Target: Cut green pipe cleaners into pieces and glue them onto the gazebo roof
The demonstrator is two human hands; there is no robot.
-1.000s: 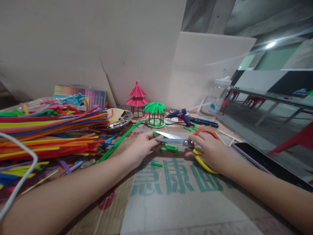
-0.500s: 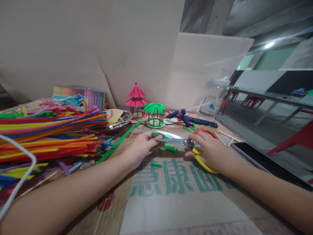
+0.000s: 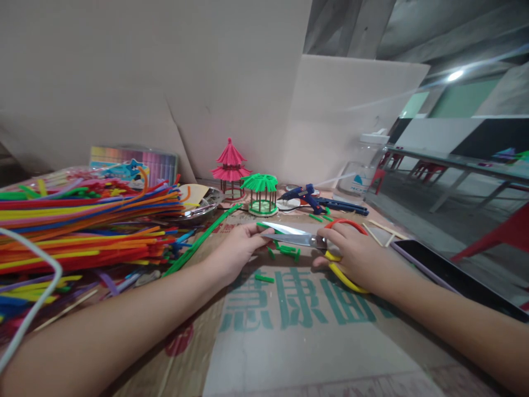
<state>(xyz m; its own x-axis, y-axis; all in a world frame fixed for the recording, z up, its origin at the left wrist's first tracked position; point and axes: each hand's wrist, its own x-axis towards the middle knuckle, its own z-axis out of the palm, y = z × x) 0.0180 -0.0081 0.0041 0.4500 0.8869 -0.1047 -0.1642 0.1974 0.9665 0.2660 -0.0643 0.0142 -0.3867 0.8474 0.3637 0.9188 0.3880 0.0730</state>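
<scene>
My right hand (image 3: 351, 248) is closed round the orange and yellow handles of a pair of scissors (image 3: 303, 239). The blades are parted and reach left to the fingertips of my left hand (image 3: 239, 248). That hand pinches a short green pipe cleaner (image 3: 261, 225), mostly covered by the fingers and blades. Several cut green pieces (image 3: 264, 279) lie on the cardboard below and behind the blades. Just beyond my hands stands a small pavilion with a green roof (image 3: 260, 183), beside a taller one with a pink two-tier roof (image 3: 230, 165).
Bundles of coloured pipe cleaners (image 3: 103, 207) fill the left, with long green ones (image 3: 202, 240) beside my left forearm. A blue glue gun (image 3: 303, 196), a clear bottle (image 3: 357, 171) and wooden sticks (image 3: 384, 230) are at the back right. A phone (image 3: 450, 275) lies by my right forearm.
The scissor blades have shifted slightly left toward my left fingertips. Both hands keep nearly the same place and grip.
</scene>
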